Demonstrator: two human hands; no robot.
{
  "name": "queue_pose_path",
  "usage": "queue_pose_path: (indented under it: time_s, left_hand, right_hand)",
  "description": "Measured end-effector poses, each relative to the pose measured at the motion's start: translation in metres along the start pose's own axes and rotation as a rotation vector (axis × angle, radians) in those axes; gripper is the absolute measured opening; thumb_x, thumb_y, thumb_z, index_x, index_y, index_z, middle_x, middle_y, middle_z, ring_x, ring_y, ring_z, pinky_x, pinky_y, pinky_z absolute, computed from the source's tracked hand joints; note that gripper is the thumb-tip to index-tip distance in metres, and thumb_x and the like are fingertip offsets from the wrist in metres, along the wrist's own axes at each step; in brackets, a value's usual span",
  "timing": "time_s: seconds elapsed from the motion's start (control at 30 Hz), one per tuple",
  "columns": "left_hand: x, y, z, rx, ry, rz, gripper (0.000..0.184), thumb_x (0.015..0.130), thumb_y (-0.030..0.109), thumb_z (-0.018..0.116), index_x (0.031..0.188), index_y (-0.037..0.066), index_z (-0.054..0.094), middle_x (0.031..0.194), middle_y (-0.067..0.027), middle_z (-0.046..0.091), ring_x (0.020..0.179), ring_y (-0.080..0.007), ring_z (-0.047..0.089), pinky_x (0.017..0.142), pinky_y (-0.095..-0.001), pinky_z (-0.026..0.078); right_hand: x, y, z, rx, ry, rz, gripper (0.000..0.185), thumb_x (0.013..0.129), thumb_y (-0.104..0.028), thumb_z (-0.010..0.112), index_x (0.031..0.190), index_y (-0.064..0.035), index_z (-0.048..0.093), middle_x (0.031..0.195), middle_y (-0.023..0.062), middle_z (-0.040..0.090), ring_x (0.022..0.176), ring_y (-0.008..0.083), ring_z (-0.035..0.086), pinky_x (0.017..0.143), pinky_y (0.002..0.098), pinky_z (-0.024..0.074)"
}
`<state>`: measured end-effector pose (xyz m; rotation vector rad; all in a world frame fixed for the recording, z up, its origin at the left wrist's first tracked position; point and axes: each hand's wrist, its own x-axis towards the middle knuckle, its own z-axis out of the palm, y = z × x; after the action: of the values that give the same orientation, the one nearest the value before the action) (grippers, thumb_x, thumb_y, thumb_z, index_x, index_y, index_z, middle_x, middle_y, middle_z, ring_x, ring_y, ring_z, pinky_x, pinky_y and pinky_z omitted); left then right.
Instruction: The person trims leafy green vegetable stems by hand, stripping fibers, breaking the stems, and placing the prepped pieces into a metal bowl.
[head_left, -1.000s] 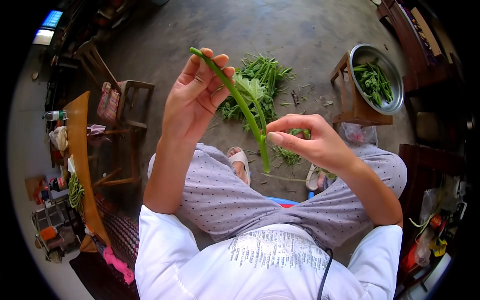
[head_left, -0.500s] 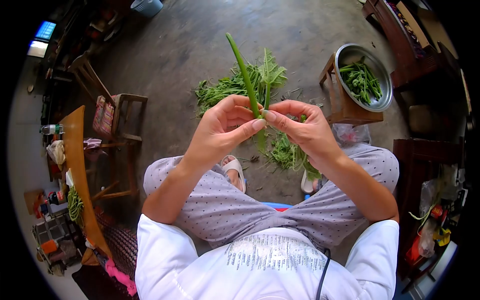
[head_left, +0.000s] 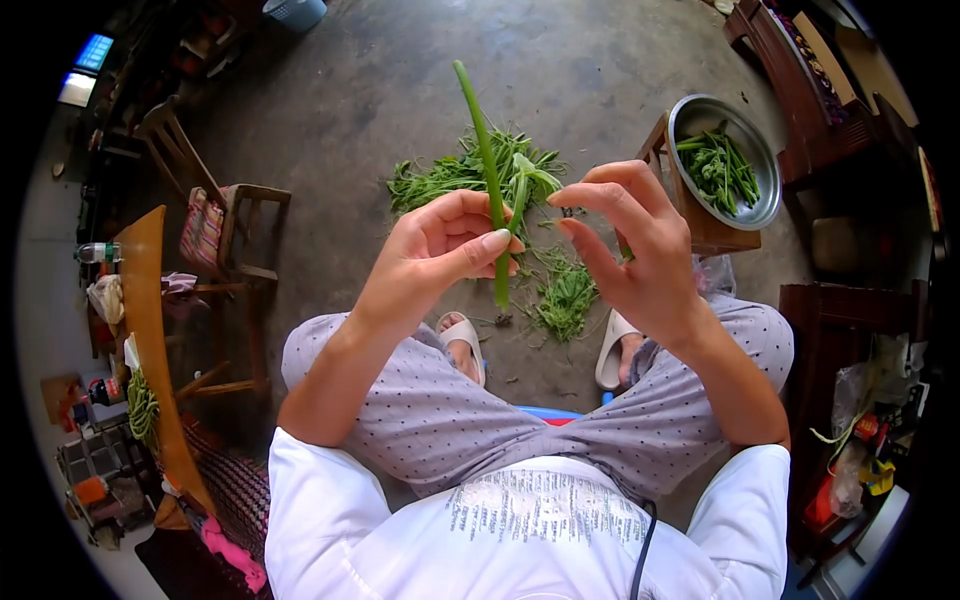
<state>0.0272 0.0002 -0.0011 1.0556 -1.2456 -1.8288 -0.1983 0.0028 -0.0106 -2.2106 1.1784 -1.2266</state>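
My left hand (head_left: 450, 245) pinches a long green stem (head_left: 489, 160) between thumb and fingers, the stem standing nearly upright. A pale green side shoot with a curled tip (head_left: 533, 176) rises beside it from the same fingers. To the right, my right hand (head_left: 635, 240) is open, thumb and forefinger apart near the shoot's tip but not touching it. A bit of green shows by its palm; I cannot tell whether it lies in the hand. Beyond the hands, a heap of leafy green stems (head_left: 440, 186) lies on the floor, with a smaller pile of trimmings (head_left: 566, 300) between the feet.
At right, a metal basin (head_left: 773, 190) of cut green stems rests on a wooden stool (head_left: 720, 238). A wooden chair (head_left: 235, 215) and a table edge (head_left: 150, 330) stand at left. A blue basket (head_left: 295, 12) sits far back on the concrete floor.
My right hand has let go of the leaf stalk and moved right, its fingers parting. The broad leaf above the hands and the leaf hanging below the right hand no longer show.
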Motion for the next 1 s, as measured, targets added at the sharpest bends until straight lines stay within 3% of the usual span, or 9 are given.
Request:
queue_pose_path:
  time_s: [0.17,0.27,0.37,0.43,0.5,0.67,0.73,1.0]
  left_hand:
    - [0.002,-0.007,0.003,-0.030,-0.024,0.044,0.027,0.088,0.012,0.066,0.110,0.001,0.056,0.097,-0.0078,0.066,0.088,-0.0145,0.066,0.078,-0.0274,0.054]
    - [0.003,-0.008,0.004,-0.026,-0.038,0.046,0.027,0.087,0.010,0.067,0.109,0.001,0.056,0.098,-0.0070,0.065,0.087,-0.0136,0.065,0.077,-0.0264,0.053]
    - [0.003,-0.007,0.003,-0.006,-0.055,0.036,0.027,0.086,0.009,0.068,0.109,0.001,0.056,0.098,-0.0062,0.065,0.087,-0.0123,0.065,0.076,-0.0251,0.052]
    - [0.003,-0.007,0.001,0.013,-0.063,0.037,0.027,0.086,0.009,0.068,0.108,0.000,0.056,0.098,-0.0058,0.065,0.087,-0.0116,0.064,0.076,-0.0244,0.052]
    - [0.003,-0.008,0.000,0.042,-0.069,0.086,0.025,0.088,0.007,0.065,0.109,0.001,0.055,0.100,-0.0067,0.063,0.090,-0.0134,0.063,0.082,-0.0283,0.052]
    - [0.003,-0.007,0.002,0.125,-0.014,0.148,0.023,0.088,0.008,0.066,0.107,0.001,0.056,0.098,-0.0059,0.063,0.089,-0.0129,0.062,0.082,-0.0279,0.052]
    - [0.003,-0.008,0.004,0.139,0.014,0.158,0.022,0.087,0.008,0.066,0.107,0.001,0.056,0.098,-0.0055,0.063,0.089,-0.0127,0.062,0.082,-0.0279,0.052]
    - [0.003,-0.008,0.005,-0.053,0.027,0.098,0.022,0.088,0.008,0.065,0.107,0.003,0.055,0.097,-0.0053,0.063,0.090,-0.0136,0.063,0.082,-0.0316,0.055]
  right_hand:
    - [0.003,-0.003,0.000,-0.043,-0.015,-0.094,0.029,0.080,-0.008,0.068,0.108,-0.0132,0.062,0.100,0.0077,0.058,0.060,0.0217,0.063,0.051,0.0308,0.0494]
    - [0.004,-0.007,-0.001,0.000,-0.085,-0.062,0.029,0.076,-0.002,0.070,0.104,-0.0088,0.063,0.103,0.0090,0.059,0.073,0.0213,0.066,0.059,0.0315,0.0511]
    - [0.001,-0.002,0.004,-0.010,-0.150,-0.113,0.025,0.077,-0.003,0.069,0.100,-0.0077,0.062,0.099,0.0090,0.062,0.070,0.0231,0.066,0.057,0.0322,0.0505]
    - [-0.001,0.001,0.007,0.011,-0.195,-0.095,0.020,0.078,-0.003,0.068,0.096,-0.0068,0.060,0.088,0.0087,0.063,0.066,0.0244,0.064,0.054,0.0330,0.0487]
    - [0.000,-0.001,0.007,0.005,-0.192,-0.100,0.018,0.078,-0.003,0.068,0.095,-0.0066,0.060,0.083,0.0087,0.062,0.065,0.0250,0.064,0.052,0.0336,0.0476]
    - [0.000,-0.008,0.008,-0.024,-0.152,-0.099,0.014,0.078,-0.002,0.068,0.089,-0.0058,0.061,0.075,0.0080,0.059,0.060,0.0253,0.061,0.050,0.0349,0.0452]
    - [-0.001,-0.009,0.012,-0.088,-0.069,-0.155,0.010,0.079,-0.008,0.066,0.085,-0.0076,0.058,0.071,0.0059,0.055,0.054,0.0247,0.058,0.048,0.0353,0.0443]
    - [0.000,-0.014,0.012,-0.015,-0.024,-0.055,0.010,0.078,-0.005,0.066,0.084,-0.0057,0.058,0.072,0.0074,0.057,0.057,0.0268,0.060,0.050,0.0356,0.0456]
